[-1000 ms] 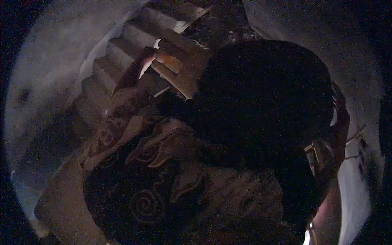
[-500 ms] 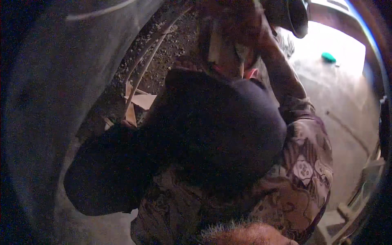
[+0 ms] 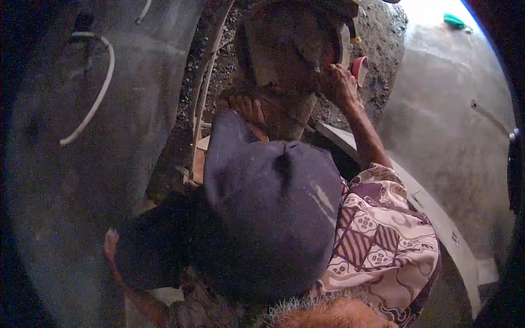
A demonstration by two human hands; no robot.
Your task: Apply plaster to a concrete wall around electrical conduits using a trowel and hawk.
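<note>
Since half a second ago the view has been swung round, and the right hand (image 3: 338,83), then raised toward a dark round thing, is now seen lower, with its fingers bent over the edge of a brown sack-like bulk (image 3: 284,49) that stands on the gravel (image 3: 216,76) ahead of the dark cap (image 3: 273,202); a hold on the bulk appears to have been gained. The left hand (image 3: 111,243) is glimpsed at the lower left beside a black mass, and its state cannot be told. The bulk looks coarse, dusty and creased. A small red-rimmed round thing (image 3: 359,69) is set just beside the right hand. A smooth grey wall (image 3: 65,180) is crossed by a white cord (image 3: 101,87), and a pale flat plank (image 3: 437,218) runs past the patterned sleeve (image 3: 383,229).
</note>
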